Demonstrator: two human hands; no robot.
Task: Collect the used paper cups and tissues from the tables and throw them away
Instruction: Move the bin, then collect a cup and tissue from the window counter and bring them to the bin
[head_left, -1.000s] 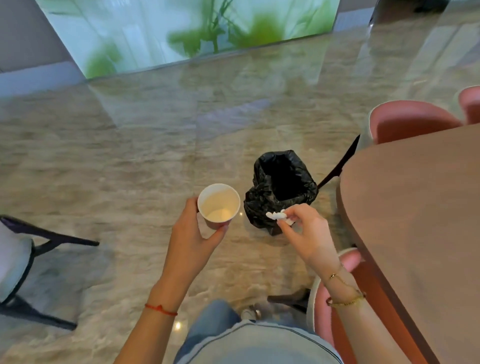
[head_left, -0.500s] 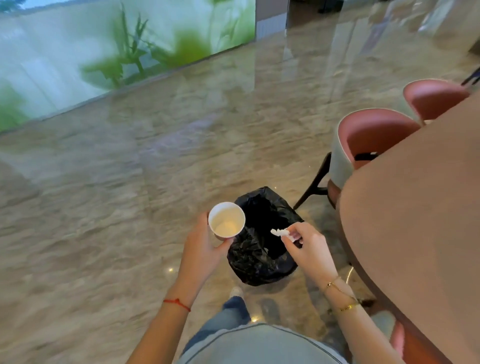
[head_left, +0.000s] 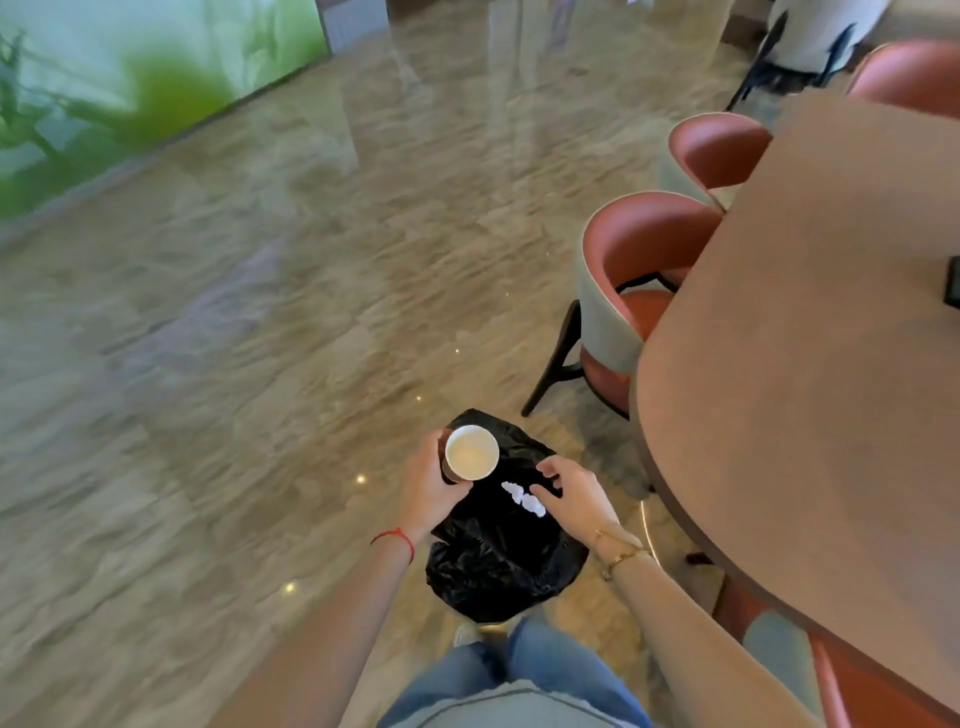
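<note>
My left hand (head_left: 428, 488) grips a white paper cup (head_left: 471, 454) upright, just above the left rim of a black trash bag (head_left: 498, 564) standing on the floor. My right hand (head_left: 574, 496) hovers over the bag's mouth with its fingers spread and holds nothing. A crumpled white tissue (head_left: 522, 499) shows against the black plastic just left of that hand, apart from the fingertips. The cup looks empty inside.
A large brown oval table (head_left: 805, 364) fills the right side, with a dark object (head_left: 953, 280) at its far right edge. Two red-and-grey chairs (head_left: 639, 270) (head_left: 717, 150) are tucked against it. Glossy stone floor spreads to the left; my jeans show below.
I have stepped closer to the bag. My right hand, which pinched the tissue, has spread its fingers and let it go over the bag. The cup has moved over the bag's rim.
</note>
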